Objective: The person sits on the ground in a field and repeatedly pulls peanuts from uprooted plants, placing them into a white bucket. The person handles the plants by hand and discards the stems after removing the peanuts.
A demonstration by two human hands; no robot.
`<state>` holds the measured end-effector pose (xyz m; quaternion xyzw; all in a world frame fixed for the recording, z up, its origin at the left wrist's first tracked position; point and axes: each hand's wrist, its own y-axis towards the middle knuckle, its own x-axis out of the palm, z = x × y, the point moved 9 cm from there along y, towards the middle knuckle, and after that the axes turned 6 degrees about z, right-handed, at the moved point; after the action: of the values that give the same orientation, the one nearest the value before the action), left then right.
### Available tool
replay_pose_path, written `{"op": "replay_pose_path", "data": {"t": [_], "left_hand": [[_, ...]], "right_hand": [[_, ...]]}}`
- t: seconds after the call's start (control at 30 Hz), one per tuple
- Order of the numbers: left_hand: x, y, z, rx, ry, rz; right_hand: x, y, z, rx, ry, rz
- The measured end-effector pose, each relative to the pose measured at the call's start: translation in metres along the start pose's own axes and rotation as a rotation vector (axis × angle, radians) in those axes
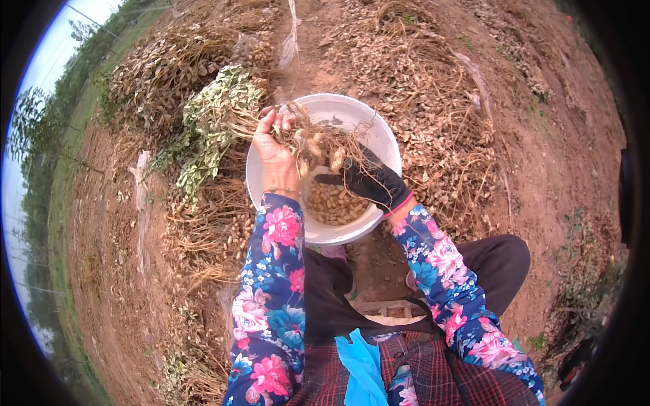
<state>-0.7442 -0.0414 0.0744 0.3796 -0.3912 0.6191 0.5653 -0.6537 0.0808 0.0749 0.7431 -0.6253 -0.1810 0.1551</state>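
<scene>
My bare left hand (pixel 277 152) grips the stems of a peanut plant (pixel 238 119) above the left side of a white plastic bucket (pixel 350 107). Its pale green, wilted leaves hang out to the left. The tangled roots and pods (pixel 316 146) are over the bucket's opening. In a black glove with a pink cuff, my right hand (pixel 373 180) is among these roots, its fingers by the hanging pods. Roots partly cover the glove, so its hold on any pod is unclear. Loose peanuts (pixel 336 205) lie in the bottom of the bucket.
Dried peanut plants are heaped to the left (pixel 162 71) and right (pixel 442 127) of the bucket. Strips of plastic film (pixel 139 203) lie on the reddish soil (pixel 548 167). My bent knee (pixel 500 264) is close on the right, and a low seat (pixel 393 312) is below me.
</scene>
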Motion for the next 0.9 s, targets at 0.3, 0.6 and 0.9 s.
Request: {"op": "replay_pose_path", "data": {"t": [0.3,0.6,0.9], "left_hand": [[0.002,-0.002,-0.018,0.005,0.103,0.015],[-0.017,-0.001,-0.026,-0.041,0.168,0.114],[-0.023,-0.003,-0.026,-0.052,0.199,0.184]], "right_hand": [[-0.005,-0.003,0.02,-0.038,-0.119,0.222],[-0.012,-0.006,0.049,0.528,0.461,0.18],[-0.018,0.001,0.044,0.332,-0.422,-0.007]]}}
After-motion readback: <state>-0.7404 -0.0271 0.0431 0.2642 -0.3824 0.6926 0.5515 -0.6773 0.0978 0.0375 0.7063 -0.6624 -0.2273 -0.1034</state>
